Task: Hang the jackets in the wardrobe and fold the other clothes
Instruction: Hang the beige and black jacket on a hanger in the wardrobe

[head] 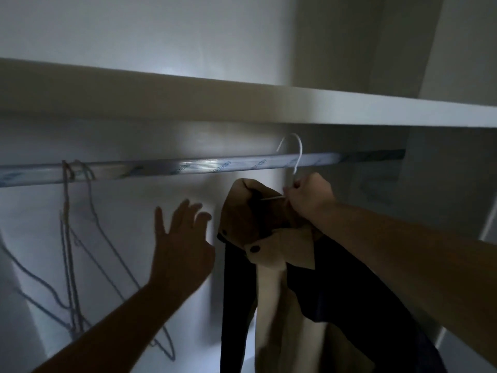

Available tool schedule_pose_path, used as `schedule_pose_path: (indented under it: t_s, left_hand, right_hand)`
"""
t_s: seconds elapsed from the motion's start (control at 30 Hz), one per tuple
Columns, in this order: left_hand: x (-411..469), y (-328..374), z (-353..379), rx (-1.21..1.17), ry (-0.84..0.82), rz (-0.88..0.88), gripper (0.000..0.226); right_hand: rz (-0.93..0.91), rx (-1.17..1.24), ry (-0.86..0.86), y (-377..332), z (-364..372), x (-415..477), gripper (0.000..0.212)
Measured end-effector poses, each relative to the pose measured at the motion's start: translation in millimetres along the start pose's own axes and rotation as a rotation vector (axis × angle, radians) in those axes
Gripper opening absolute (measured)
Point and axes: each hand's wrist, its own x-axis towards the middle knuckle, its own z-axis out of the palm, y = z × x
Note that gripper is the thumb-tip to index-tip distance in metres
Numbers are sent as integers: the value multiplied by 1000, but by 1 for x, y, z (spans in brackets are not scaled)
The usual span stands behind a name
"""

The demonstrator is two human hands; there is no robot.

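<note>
Head view: the inside of a dim wardrobe (443, 200) is seen, w/ a shiny rail (204, 166) run across it from side to side. Just above the rail a white shelf (269, 103) is fixed. Toward the rail's right end the hook of a white hanger (298, 153) is arched over the rail; whether it bears on the rail can't be told. Directly below the rail at that spot, the hanger's neck is gripped by the right hand (309, 196), fingers curled tight round the wire. A jacket (271, 240) is carried on the hanger and hangs down below the rail: tan cloth w/ dark navy parts and dark round buttons, its collar area bunched just under the right hand, its lower part cut off by the frame edge. The left hand (183, 246) is held below the rail, just left of the jacket, fingers spread and straight, nothing gripped; it is blurred, and contact w/ the jacket can't be made out. Near the rail's left end several bare wire hangers (80, 238) are hung, well apart from the jacket, their lower corners dangling far below the rail.
</note>
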Motion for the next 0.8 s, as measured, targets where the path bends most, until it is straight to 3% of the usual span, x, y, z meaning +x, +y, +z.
schedule_pose_path:
  t_s: [0.07,0.13,0.23,0.43,0.57,0.67,0.73,0.8]
  left_hand:
    - [-3,20,14,-124,-162,-89,34]
    - [-1,31,28,-383,-373,-303,12]
    - [1,42,47,-768,-494,-494,13]
    - [-11,59,82,-857,-997,-694,20]
    - [-19,63,98,-921,-907,-754,33]
    - [-15,68,104,-1044,-717,-824,33]
    - [-13,69,111,-1048,-602,-756,26]
    - [-10,68,119,-1117,-524,-772,14]
  right_hand:
    - [9,-11,-11,-5,5,13,30]
    - [18,-15,-39,-7,13,24,32]
    - [34,-5,-92,-6,23,33,32]
    - [59,1,-166,21,51,33,30]
    - [23,-28,-174,27,50,32,27]
    - [-72,-310,-131,30,53,11,31]
    - [-236,-559,36,37,57,-10,38]
    - [-490,-650,140,41,61,-27,33]
